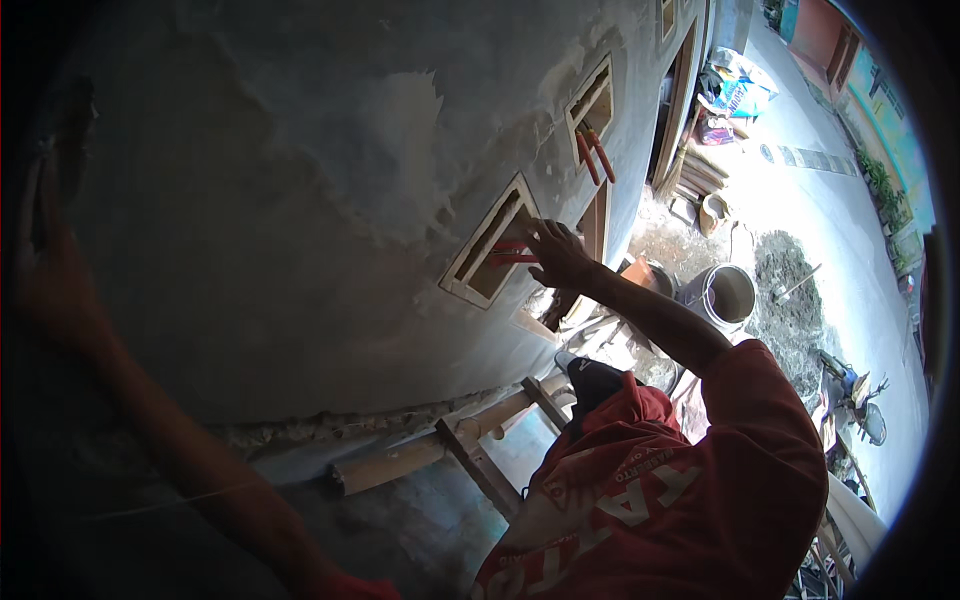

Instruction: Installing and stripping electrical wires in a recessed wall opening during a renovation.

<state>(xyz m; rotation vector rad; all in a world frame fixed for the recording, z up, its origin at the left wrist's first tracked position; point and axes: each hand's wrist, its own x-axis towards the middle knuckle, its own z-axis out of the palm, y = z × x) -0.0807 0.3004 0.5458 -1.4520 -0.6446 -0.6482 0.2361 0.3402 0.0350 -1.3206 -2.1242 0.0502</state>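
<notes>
My left hand [50,275] is raised against the grey plastered wall [330,300] at the far left, in deep shadow. Its fingers close round a dark object [75,140] whose kind I cannot make out. On the right, my right hand [562,255] reaches to the edge of a rectangular framed opening [468,290] in the wall. Its fingers are apart and hold nothing, the tips at the frame's edge. A red-handled tool [513,256] sits in that opening beside the hand. Another tool with two red handles [597,158] sticks out of the farther opening [590,95].
Below me is a wooden scaffold [480,465] along the wall. A bucket [722,297] stands on the ground at right, beside a grey mortar heap [790,275]. Farther off are sacks [740,90], a broom [680,150] and a parked motorcycle [855,395].
</notes>
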